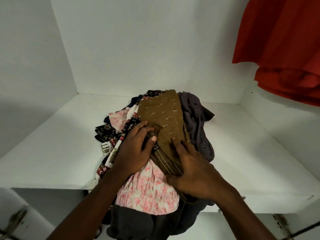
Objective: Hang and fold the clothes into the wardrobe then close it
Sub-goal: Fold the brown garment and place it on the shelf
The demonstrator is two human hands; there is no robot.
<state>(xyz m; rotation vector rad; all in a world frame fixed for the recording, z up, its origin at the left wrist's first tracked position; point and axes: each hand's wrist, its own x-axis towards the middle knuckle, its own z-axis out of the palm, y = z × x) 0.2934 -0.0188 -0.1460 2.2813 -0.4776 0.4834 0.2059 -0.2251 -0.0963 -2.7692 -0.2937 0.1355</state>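
A folded brown patterned shirt [164,116] lies on top of a pile of clothes on the white wardrobe shelf [60,139]. My left hand [136,149] pinches the shirt's collar between thumb and fingers. My right hand [194,170] rests flat on the shirt's near edge, fingers spread. Under the shirt lie a pink floral garment [147,191], a dark printed cloth [110,134] and a grey buttoned garment [195,122]. Dark clothing [138,226] hangs over the shelf's front edge.
A red garment [285,45] hangs at the upper right inside the wardrobe. White side and back walls [138,45] enclose the shelf. Metal hinges [15,220] show at the lower left and at the lower right below the shelf.
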